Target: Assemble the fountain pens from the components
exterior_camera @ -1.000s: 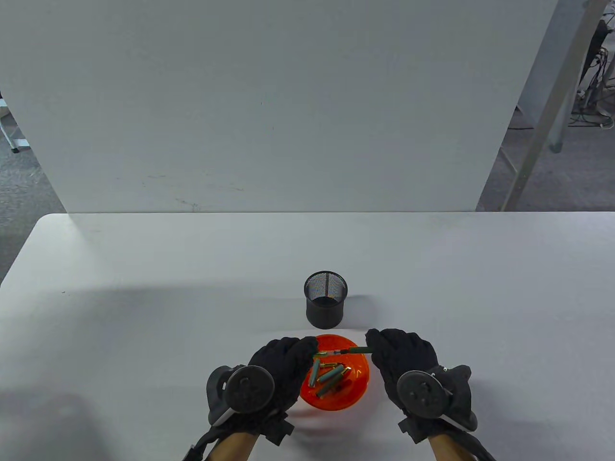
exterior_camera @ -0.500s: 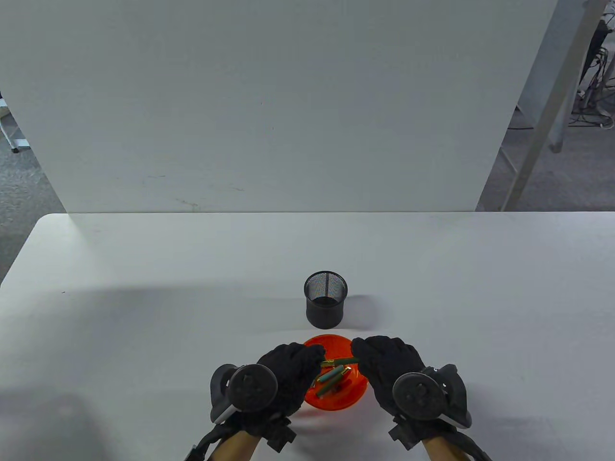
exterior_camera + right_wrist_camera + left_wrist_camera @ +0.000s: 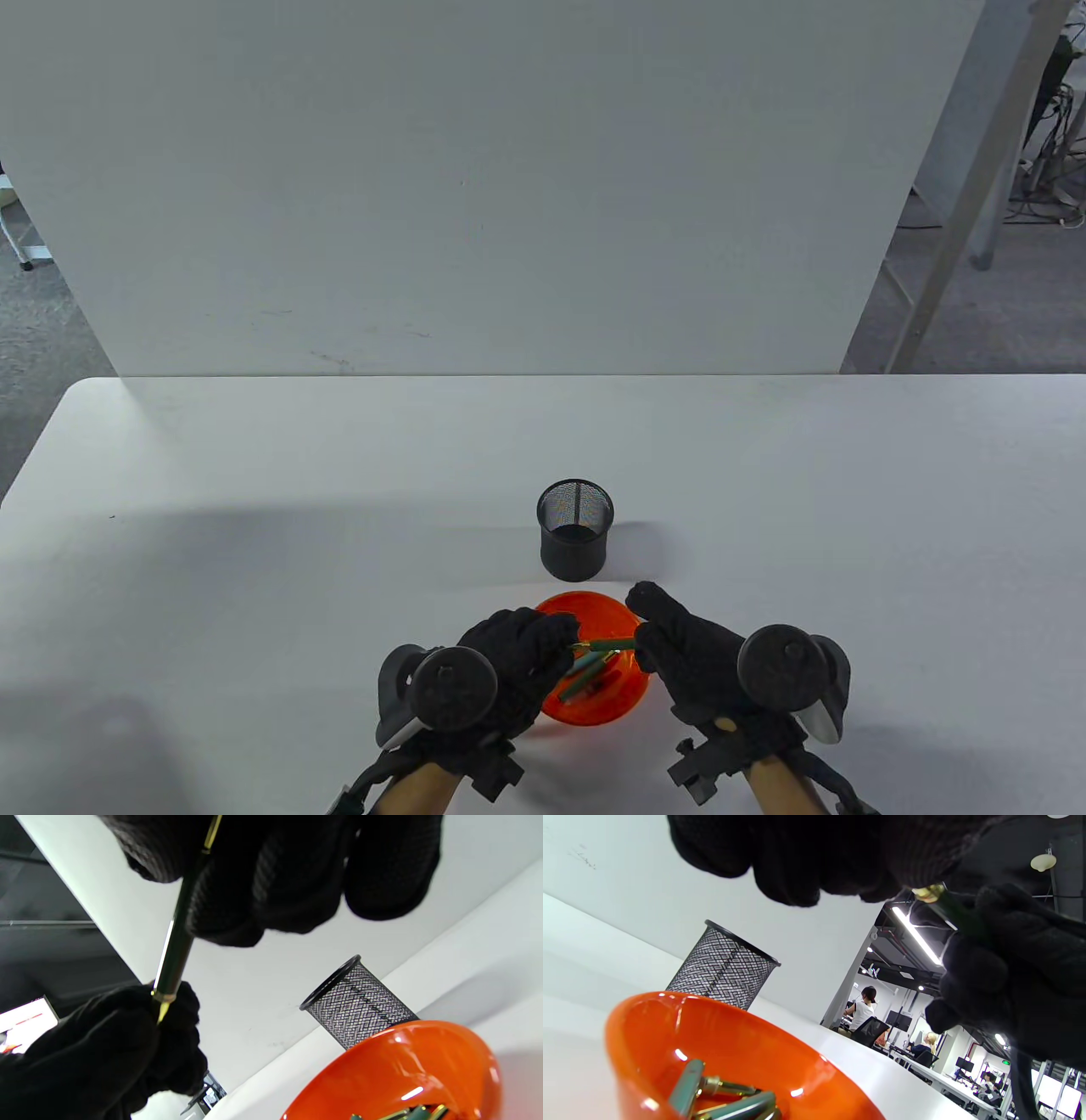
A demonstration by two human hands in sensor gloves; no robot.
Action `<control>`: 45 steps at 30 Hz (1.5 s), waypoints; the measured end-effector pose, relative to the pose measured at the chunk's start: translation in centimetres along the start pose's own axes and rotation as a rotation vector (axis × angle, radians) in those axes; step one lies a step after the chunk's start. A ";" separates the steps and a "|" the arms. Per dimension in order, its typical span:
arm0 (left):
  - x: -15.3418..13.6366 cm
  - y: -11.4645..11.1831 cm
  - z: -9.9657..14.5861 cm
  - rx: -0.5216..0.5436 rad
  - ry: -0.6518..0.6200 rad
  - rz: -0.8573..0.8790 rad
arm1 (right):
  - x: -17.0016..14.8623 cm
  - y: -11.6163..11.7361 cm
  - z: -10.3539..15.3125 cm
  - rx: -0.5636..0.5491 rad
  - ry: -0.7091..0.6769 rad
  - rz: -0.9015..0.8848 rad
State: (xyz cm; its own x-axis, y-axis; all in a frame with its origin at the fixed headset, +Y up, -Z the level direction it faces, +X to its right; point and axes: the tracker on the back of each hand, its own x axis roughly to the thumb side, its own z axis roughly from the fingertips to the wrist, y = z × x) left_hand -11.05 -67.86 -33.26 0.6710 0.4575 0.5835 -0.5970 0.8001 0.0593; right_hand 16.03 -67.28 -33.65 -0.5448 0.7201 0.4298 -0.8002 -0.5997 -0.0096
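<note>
Pen (image 3: pixel 607 647) between both hands, above orange bowl (image 3: pixel 626 692), mesh cup (image 3: pixel 574 526) behind.

The bowl (image 3: pixel 632 689) is bright orange and glossy, with white glints on its inner wall. The pen parts (image 3: pixel 725 1099) in it are dull green with gold ends. The pen (image 3: pixel 176 938) held between the hands is dark green with a gold band and a gold tip. The cup (image 3: pixel 574 538) is black, its wall a fine crisscross mesh that reads grey against the light. Both gloves, left (image 3: pixel 519 660) and right (image 3: pixel 691 649), are black knit. The trackers (image 3: pixel 454 677) are dark grey with pale grey edges. The table (image 3: pixel 254 526) is plain white, and the board (image 3: pixel 475 187) behind it is white with faint scuffs.
</note>
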 end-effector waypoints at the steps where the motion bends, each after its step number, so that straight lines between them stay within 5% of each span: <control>1: 0.0 -0.1 0.0 -0.001 -0.001 0.001 | -0.3 0.0 -0.1 -0.015 0.018 -0.024; 5: 0.1 0.0 0.0 0.011 0.003 0.024 | -1.1 0.2 -0.1 -0.017 0.066 -0.073; 9: -0.5 0.0 -0.1 0.009 0.033 0.036 | -1.3 0.3 -0.2 0.109 0.075 -0.141; 14: -1.7 0.4 0.1 0.037 0.091 0.105 | -1.2 -1.0 -0.1 0.015 0.045 -0.097; 23: -1.8 0.5 0.2 0.045 0.077 0.104 | 0.0 -0.6 0.0 0.015 -0.052 0.054; 45: -1.3 0.3 0.2 0.041 0.050 0.090 | -1.8 -0.1 0.0 0.043 0.072 -0.076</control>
State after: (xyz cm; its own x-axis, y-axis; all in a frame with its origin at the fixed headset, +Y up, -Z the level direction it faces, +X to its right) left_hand -12.17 -68.31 -33.89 0.6343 0.5466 0.5467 -0.6728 0.7386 0.0422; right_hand 17.08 -68.54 -34.38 -0.5007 0.7862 0.3623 -0.8293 -0.5557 0.0598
